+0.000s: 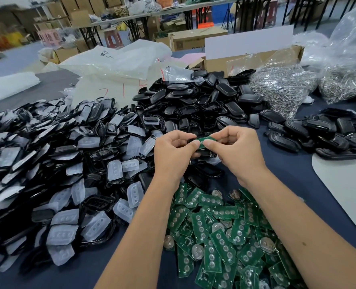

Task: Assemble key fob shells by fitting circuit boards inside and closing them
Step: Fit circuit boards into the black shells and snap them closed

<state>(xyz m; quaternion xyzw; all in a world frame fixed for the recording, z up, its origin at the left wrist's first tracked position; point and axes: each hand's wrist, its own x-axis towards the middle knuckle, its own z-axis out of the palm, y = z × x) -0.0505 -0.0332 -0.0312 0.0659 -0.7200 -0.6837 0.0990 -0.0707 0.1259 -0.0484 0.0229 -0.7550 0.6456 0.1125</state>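
green boards [225, 236] heaped nearest me, and above them my left hand [173, 151] grips a black shell [204, 153] while my right hand [237, 151] pinches one circuit board [206, 140] onto it (i'd seat it flat before pressing).

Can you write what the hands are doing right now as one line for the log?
step: fitting board | left hand: holds black shell | right hand: presses green circuit board into shell | closed: not yet
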